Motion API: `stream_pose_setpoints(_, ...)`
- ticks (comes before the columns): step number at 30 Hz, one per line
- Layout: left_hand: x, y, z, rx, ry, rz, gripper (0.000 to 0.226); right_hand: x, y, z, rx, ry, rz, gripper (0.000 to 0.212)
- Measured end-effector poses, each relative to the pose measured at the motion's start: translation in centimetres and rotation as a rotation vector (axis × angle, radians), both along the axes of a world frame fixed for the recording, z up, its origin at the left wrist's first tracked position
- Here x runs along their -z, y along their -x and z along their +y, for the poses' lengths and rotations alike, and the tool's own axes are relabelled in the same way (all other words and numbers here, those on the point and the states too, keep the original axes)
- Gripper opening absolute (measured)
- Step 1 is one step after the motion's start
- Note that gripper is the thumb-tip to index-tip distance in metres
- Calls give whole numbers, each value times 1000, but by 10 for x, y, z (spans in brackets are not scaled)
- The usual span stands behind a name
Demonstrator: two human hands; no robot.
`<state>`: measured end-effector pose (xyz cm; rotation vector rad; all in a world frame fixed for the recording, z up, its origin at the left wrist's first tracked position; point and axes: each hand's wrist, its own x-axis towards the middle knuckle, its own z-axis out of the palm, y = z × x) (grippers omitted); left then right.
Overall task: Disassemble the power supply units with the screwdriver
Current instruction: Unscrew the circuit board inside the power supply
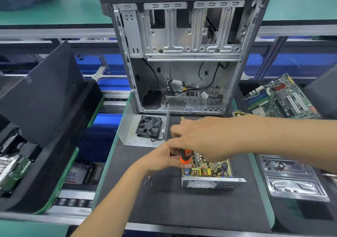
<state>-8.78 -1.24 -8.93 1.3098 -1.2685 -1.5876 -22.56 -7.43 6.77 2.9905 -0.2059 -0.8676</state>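
Head view: left hand (164, 159) pinches the orange screwdriver (185, 157) upright over the opened power supply unit (209, 174), right hand (204, 138) above it, fingers loosely spread

I see the power supply unit (209, 176) lying open on the dark mat — circuit board exposed — with the orange-handled screwdriver (185, 158) upright over its left edge.

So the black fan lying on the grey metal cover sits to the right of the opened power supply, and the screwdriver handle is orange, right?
Not quite: the head view shows the black fan on the grey metal cover left of the opened power supply. The screwdriver handle is indeed orange.
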Motion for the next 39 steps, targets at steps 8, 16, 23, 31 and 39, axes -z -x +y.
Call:
stream_pose_setpoints(8,-6,1,0,9,39,-36,28,10,-7,8,96,302,-195,31)
stream_pose_setpoints(16,2,-3,-1,-13,-3,-29,21,1,0,3,25,-23,-70,39)
stream_pose_setpoints(23,-4,0,0,27,44,-71,26,8,-8,10,81,303,-201,23)
stream_pose_setpoints(31,2,2,-3,24,53,-97,23,-7,-3,5,188,-49,-30,48)
stream_pose_setpoints(39,2,3,0,25,72,9,27,1,-3,10,97,191,-42,28)
